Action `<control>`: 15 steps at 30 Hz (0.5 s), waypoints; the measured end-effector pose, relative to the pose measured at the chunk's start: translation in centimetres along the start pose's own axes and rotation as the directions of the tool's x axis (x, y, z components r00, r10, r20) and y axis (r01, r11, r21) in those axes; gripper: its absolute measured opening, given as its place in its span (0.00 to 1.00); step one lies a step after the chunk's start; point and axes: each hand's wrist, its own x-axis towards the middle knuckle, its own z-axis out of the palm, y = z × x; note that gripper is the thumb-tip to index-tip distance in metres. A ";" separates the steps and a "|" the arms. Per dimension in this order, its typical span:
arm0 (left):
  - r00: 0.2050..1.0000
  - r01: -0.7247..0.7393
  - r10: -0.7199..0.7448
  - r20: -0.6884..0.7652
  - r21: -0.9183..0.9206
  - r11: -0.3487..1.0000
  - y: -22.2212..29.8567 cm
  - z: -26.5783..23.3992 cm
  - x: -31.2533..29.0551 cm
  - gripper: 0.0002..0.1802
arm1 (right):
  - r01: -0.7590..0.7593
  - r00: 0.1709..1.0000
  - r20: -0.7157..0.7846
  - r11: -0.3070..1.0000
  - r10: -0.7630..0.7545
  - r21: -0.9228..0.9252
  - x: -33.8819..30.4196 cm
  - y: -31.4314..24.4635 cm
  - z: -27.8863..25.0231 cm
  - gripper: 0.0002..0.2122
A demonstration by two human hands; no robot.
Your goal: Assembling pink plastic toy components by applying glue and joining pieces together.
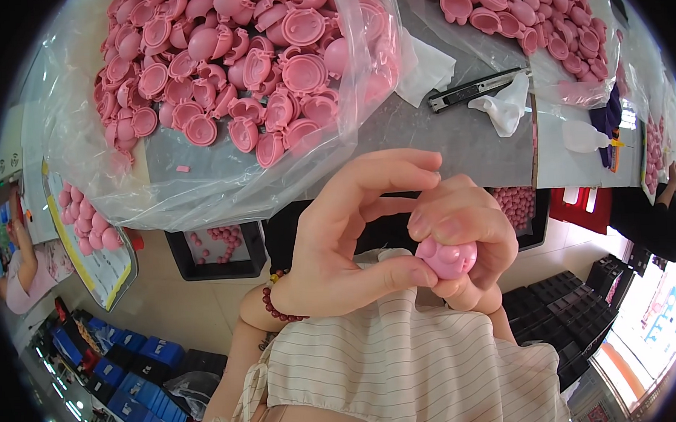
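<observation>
My right hand (471,231) is closed around a small round pink plastic piece (447,259) with raised bumps, held between thumb and fingers in front of my chest. My left hand (354,237) is open beside it, fingers apart and curved. Its thumb tip reaches the left side of the pink piece; its fingertips are close to the back of my right hand. Beyond my hands, a clear plastic bag (201,194) lies spread on the table, heaped with pink plastic shell halves (304,73), many hollow side up.
A black utility knife (476,89) and crumpled white tissue (503,107) lie on the grey table (395,133). Another bag of pink shells (525,14) is at the far right, near a white bottle (582,136). Black trays (224,272) hold pink pieces below. Other people are at both sides.
</observation>
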 end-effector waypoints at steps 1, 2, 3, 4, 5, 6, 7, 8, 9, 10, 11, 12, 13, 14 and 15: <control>0.999 -0.023 0.022 0.025 0.027 0.999 -0.1 -0.1 0.0 0.34 | -0.012 1.000 0.007 0.999 0.011 0.043 0.0 0.0 0.1 0.15; 0.999 -0.022 0.022 0.025 0.026 0.999 -0.1 0.0 0.0 0.34 | -0.024 1.000 0.013 0.996 0.023 0.085 0.1 0.0 0.2 0.15; 0.998 -0.053 0.053 0.023 0.031 0.998 -0.2 0.0 -0.1 0.34 | -0.024 1.000 0.013 0.996 0.023 0.084 0.1 0.0 0.3 0.15; 0.996 -0.084 0.084 0.021 0.037 0.996 -0.3 0.0 -0.1 0.34 | -0.023 1.000 0.020 0.994 0.021 0.111 0.1 0.1 0.3 0.15; 0.996 -0.084 0.084 0.022 0.036 0.996 -0.3 0.1 -0.1 0.34 | -0.022 0.999 0.027 0.990 0.018 0.138 0.2 0.1 0.4 0.15; 0.994 -0.112 0.112 0.005 0.065 0.992 -0.3 0.2 -0.2 0.35 | -0.021 0.999 0.027 0.990 0.018 0.138 0.1 0.0 0.6 0.15; 0.990 -0.139 0.140 -0.011 0.095 0.986 -0.3 0.2 -0.2 0.36 | -0.063 0.998 0.000 0.977 0.064 0.203 -0.1 0.0 0.9 0.16; 0.990 -0.139 0.141 -0.014 0.097 0.986 -0.3 0.1 -0.2 0.36 | -0.103 0.993 -0.021 0.957 0.113 0.273 -0.3 0.0 1.1 0.16; 0.987 -0.154 0.160 -0.025 0.172 0.973 -0.3 -0.1 -0.3 0.37 | -0.104 0.993 -0.019 0.956 0.114 0.275 -0.2 0.0 1.0 0.16; 0.983 -0.166 0.180 -0.035 0.246 0.955 -0.3 -0.2 -0.3 0.38 | -0.121 0.992 0.016 0.946 0.122 0.302 0.0 -0.2 0.9 0.16; 0.983 -0.167 0.180 -0.034 0.245 0.955 -0.2 -0.1 -0.3 0.38 | -0.137 0.991 0.048 0.936 0.128 0.323 0.1 -0.3 0.8 0.16; 0.977 -0.183 0.200 -0.068 0.201 0.962 -0.2 0.1 -0.3 0.36 | -0.138 0.990 0.048 0.937 0.129 0.322 0.0 -0.4 1.0 0.16; 0.971 -0.199 0.217 -0.103 0.158 0.967 -0.2 0.2 -0.3 0.35 | -0.154 0.987 0.019 0.908 0.159 0.389 -0.1 -0.5 1.4 0.15; 0.971 -0.199 0.216 -0.103 0.158 0.967 -0.2 0.1 -0.3 0.35 | -0.166 0.981 -0.009 0.875 0.191 0.455 -0.3 -0.5 1.6 0.14; 0.977 -0.180 0.199 -0.078 0.200 0.963 -0.2 -0.1 -0.3 0.38 | -0.166 0.981 -0.010 0.875 0.192 0.456 -0.4 -0.3 1.6 0.14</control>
